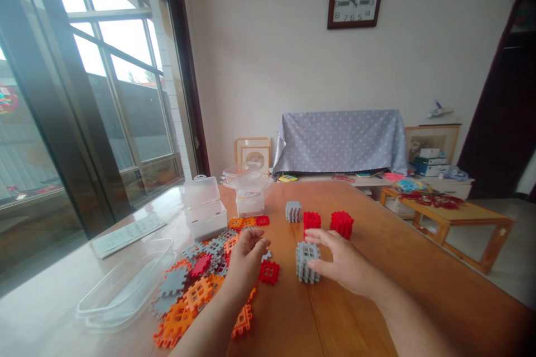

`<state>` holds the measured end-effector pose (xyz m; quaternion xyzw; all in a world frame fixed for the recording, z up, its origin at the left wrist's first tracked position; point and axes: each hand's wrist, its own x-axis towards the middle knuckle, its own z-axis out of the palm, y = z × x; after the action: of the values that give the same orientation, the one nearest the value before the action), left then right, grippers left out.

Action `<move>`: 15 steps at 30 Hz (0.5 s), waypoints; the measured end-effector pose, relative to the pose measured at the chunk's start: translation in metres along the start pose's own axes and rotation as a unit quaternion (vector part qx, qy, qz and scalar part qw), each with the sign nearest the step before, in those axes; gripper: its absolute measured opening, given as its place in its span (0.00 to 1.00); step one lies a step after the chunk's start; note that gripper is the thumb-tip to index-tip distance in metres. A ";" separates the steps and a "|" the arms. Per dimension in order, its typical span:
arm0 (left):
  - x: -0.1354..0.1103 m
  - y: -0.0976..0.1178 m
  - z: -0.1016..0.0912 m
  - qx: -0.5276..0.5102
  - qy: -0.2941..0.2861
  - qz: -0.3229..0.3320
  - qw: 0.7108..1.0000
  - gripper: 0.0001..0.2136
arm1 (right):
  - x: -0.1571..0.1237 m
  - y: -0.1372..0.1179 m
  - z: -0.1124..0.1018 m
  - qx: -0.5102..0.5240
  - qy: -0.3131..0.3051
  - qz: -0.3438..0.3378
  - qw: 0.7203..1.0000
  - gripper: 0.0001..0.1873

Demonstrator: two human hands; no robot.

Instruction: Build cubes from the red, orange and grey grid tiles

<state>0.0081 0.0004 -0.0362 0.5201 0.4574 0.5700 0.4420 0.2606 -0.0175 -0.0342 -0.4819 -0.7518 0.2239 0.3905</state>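
Observation:
My right hand rests on a grey cube built of waffle tiles, fingers wrapped along its right and top sides. My left hand hovers over a pile of loose orange, grey and red waffle tiles, fingers curled with the tips pinched together; whether a tile is in them is hidden. A single red tile lies between the two hands. Farther back on the wooden table stand another grey cube and two red cubes.
Clear plastic boxes stand behind the pile, and a long clear lid lies at the left by a paper sheet. A window runs along the left. A low wooden table and a cloth-covered cabinet stand beyond.

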 end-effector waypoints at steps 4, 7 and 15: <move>0.008 -0.012 -0.009 0.138 0.018 0.076 0.987 0.11 | 0.000 -0.004 -0.003 0.016 -0.001 0.011 1.000 0.35; 0.005 -0.011 -0.016 0.357 0.021 0.127 0.925 0.10 | 0.001 -0.007 -0.004 0.023 0.025 0.024 0.999 0.31; -0.006 -0.006 -0.018 0.606 -0.065 0.120 0.784 0.18 | 0.005 -0.004 -0.004 0.009 0.078 0.026 0.997 0.27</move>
<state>-0.0093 -0.0056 -0.0436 0.7673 0.6127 0.1891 -0.0076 0.2602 -0.0146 -0.0273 -0.5135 -0.7046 0.2022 0.4461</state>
